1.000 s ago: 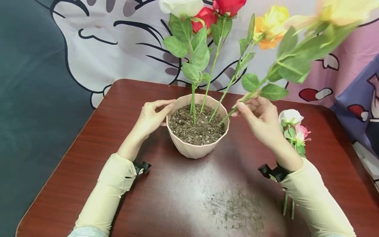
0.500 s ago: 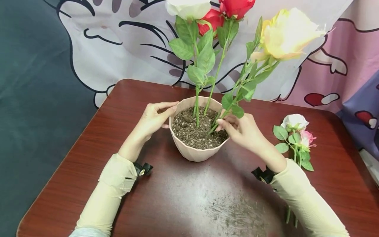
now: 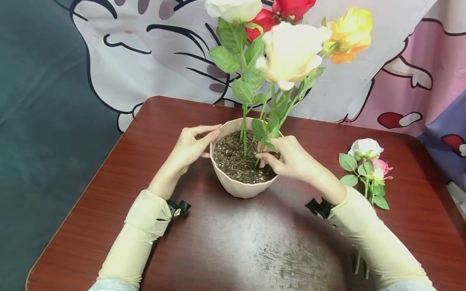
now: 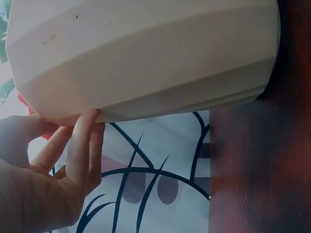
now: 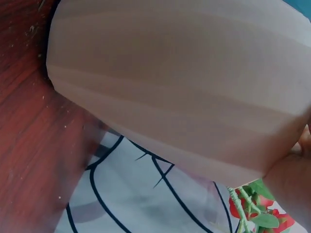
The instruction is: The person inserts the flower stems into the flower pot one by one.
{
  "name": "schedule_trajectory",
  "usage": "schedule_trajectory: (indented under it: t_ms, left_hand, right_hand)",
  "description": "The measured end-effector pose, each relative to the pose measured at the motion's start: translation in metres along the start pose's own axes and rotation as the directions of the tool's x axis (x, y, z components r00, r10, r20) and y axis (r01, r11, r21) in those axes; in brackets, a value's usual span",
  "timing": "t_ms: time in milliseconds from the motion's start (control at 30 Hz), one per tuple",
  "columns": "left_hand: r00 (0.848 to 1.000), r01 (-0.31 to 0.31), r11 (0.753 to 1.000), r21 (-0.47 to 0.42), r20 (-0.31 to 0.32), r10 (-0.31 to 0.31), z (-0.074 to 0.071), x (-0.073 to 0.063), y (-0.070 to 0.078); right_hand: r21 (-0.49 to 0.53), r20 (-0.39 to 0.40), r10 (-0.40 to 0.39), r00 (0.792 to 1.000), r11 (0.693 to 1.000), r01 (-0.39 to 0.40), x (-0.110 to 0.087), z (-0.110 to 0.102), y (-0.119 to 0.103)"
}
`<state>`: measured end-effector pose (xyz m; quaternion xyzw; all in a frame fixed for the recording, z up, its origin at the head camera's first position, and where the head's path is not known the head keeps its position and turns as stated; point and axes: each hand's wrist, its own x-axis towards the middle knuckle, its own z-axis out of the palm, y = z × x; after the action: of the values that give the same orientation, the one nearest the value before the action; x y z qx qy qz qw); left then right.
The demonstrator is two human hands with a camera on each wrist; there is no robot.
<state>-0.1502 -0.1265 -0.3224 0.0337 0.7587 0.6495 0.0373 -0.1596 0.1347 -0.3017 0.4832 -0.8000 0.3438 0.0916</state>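
Note:
A pale pink faceted flower pot (image 3: 244, 190) filled with dark soil (image 3: 233, 161) stands upright on the table. My left hand (image 3: 193, 145) holds its left rim; in the left wrist view the fingers (image 4: 82, 150) touch the outer wall. Inside the right side of the pot, my right hand (image 3: 287, 157) pinches the low stem of a cream-yellow rose (image 3: 291, 52), close to the soil. The stem's tip is hard to make out. A white rose (image 3: 234, 9), red roses (image 3: 263, 22) and an orange-yellow flower (image 3: 351, 34) also rise from the pot.
On the table's right side lie a white rose (image 3: 365, 148) and a pink rose (image 3: 381, 167), their stems partly behind the right sleeve. Soil crumbs (image 3: 291, 258) are scattered at the front of the dark red table (image 3: 204, 250). A cartoon-print cloth (image 3: 120, 72) hangs behind.
My right hand has brought the cream-yellow rose from the pot's right rim inward and down to the soil, its bloom swinging left and more upright. The left hand stays on the rim.

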Motion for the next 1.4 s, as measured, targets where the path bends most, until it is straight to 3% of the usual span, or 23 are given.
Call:
schedule_trajectory:
  t_ms: [167, 433, 567, 767, 1400]
  left_hand:
    - [0.999, 0.016, 1.000, 0.017, -0.036, -0.015, 0.001, 0.000, 0.000]
    - [0.999, 0.024, 0.999, 0.029, -0.040, -0.023, 0.002, -0.002, -0.001]
    - [0.999, 0.025, 0.999, 0.022, -0.037, -0.024, 0.004, -0.001, -0.001]
    - [0.999, 0.028, 1.000, 0.012, -0.043, -0.027, 0.003, 0.000, -0.002]
    - [0.998, 0.043, 0.999, -0.017, -0.035, -0.043, 0.003, -0.001, -0.002]
  right_hand:
    - [-0.016, -0.018, -0.008, 1.000, 1.000, 0.008, 0.000, 0.001, 0.000]
    - [-0.067, -0.095, 0.084, 0.992, 0.994, -0.091, -0.006, 0.005, -0.003]
    - [-0.059, -0.198, 0.118, 0.973, 0.989, -0.132, -0.011, 0.007, -0.002]
    - [-0.030, -0.334, 0.158, 0.929, 0.984, -0.178, -0.025, 0.008, 0.003]
    - [0.009, -0.367, 0.217, 0.905, 0.973, -0.230, -0.056, -0.014, -0.003]
